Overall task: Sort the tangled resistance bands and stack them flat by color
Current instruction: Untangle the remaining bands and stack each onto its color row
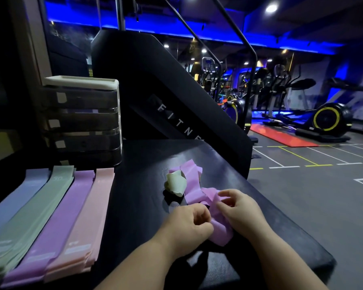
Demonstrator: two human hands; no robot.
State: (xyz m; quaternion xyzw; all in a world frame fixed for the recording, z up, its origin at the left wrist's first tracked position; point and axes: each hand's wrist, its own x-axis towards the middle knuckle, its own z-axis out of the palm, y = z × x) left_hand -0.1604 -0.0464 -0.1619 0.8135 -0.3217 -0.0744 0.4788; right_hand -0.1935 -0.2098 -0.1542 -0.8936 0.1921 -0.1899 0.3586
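Head view: my left hand (192,221) and right hand (239,208) both pinch, fingers curled, the purple band (194,176), knotted with a pale band (175,183) right of the sorted stacks (71,216). Pulling hard could tighten the knot or drag it off the bench (138,195).

Worn on the head, facing forward and down, close above the black bench (138,206); gym floor (302,197) beyond its right edge.
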